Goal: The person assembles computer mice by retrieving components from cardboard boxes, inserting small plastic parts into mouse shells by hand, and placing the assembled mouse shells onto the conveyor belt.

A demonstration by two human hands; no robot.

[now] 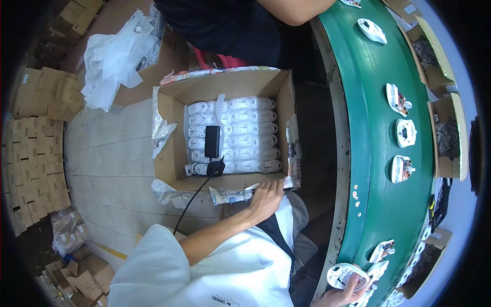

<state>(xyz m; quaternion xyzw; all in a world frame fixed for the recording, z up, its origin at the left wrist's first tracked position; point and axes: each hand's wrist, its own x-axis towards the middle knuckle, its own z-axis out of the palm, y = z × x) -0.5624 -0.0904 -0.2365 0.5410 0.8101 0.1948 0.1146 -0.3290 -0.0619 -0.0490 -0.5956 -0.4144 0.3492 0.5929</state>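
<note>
My left hand is closed on the near rim of an open cardboard box, close to its right corner, next to torn printed wrapping. Inside the box lie several rows of white computer mice. On top of them rests a small black rectangular device with a black cable trailing out toward me. At the lower right, my right hand grips a white mouse shell over the green conveyor belt. Half-assembled mice with exposed parts lie beside that hand.
Further along the belt sit more open mice and a white shell. Open cartons line its far side. Another person sits beyond the box. Crumpled plastic bags and stacked cartons stand at the left.
</note>
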